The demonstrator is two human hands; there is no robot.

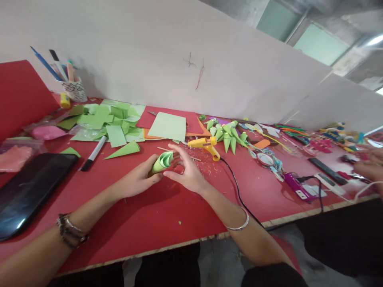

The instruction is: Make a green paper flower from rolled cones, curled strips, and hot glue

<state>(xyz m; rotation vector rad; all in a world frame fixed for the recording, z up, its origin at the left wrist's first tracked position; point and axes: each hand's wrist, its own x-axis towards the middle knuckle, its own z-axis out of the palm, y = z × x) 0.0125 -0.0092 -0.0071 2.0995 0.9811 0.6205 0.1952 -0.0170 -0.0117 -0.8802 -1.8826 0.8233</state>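
Note:
My left hand (pixel 143 175) is closed round a rolled piece of light green paper (pixel 163 162), whose open, spiralled end faces right. Close beside that end, my right hand (pixel 188 169) has its fingers apart and curved; whether a fingertip touches the paper I cannot make out. Just beyond lies a green paper cone (pixel 124 150) on the red table (pixel 155 211). A yellow glue gun (pixel 206 145) rests behind my right hand, its black cord running toward the table's front edge. Thin sticks and small scraps lie around it.
Cut green papers (pixel 101 115) pile up at the back left. Several finished green cones (pixel 227 133) cluster behind the glue gun. A black phone-like object (pixel 36 191) and a marker (pixel 93 153) lie left. A purple power strip (pixel 299 187) sits right, near another person's hand (pixel 369 163).

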